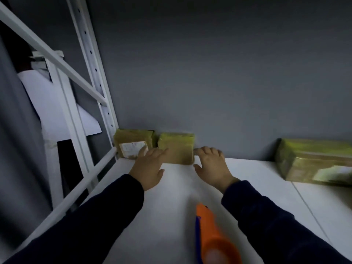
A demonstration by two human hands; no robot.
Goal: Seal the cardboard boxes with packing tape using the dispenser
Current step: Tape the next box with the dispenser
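Note:
Two small taped cardboard boxes stand at the back of the white shelf against the grey wall: one with a white label [133, 144] on the left and a plain one [178, 149] beside it. My left hand [150, 168] reaches to the plain box's left side with straight fingers touching it. My right hand [211, 166] is at that box's right side, fingers bent near its edge. An orange and blue tape dispenser [209, 237] lies on the shelf between my forearms, near me.
A larger taped box with a white label [312, 161] sits at the right edge of the white shelf [179, 197]. A white metal rack frame [91, 60] rises on the left, with white sheets [47, 103] behind it.

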